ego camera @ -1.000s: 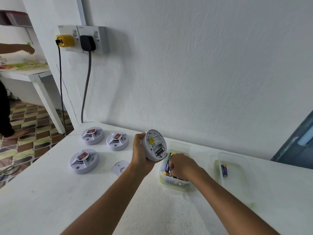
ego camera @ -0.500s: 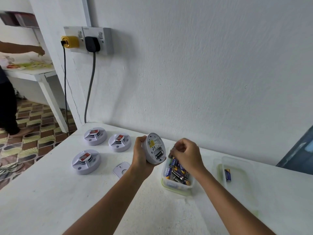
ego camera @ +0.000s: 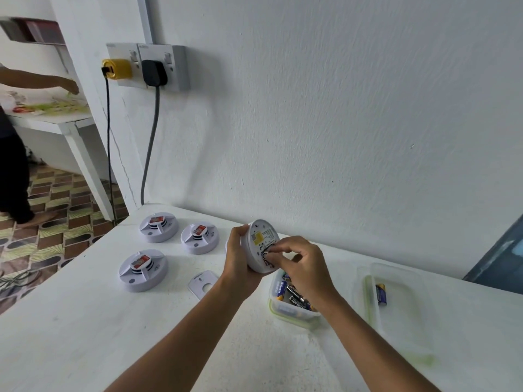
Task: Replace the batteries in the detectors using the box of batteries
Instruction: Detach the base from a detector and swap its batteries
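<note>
Detectors: 4 total, 3 on the table (ego camera: 85,335) at (ego camera: 158,226), (ego camera: 199,237), (ego camera: 143,269), plus 1 held up (ego camera: 261,246). Clear boxes: 2, one w/ several batteries (ego camera: 291,308), exact no. unclear, other (ego camera: 402,309) w/ 1 battery (ego camera: 381,294). Also 1 loose cover (ego camera: 203,283), 2 wall plugs, yellow (ego camera: 117,69) and black (ego camera: 154,72).

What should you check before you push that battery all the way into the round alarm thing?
1. Left hand grips the smoke detector firmly: ok.
2. Right hand has its fingertips at the battery slot: ok.
3. Battery facing the right way: cannot tell.
4. Box of batteries close below: ok.
5. Cover plate lies within reach on the table: ok.
</note>
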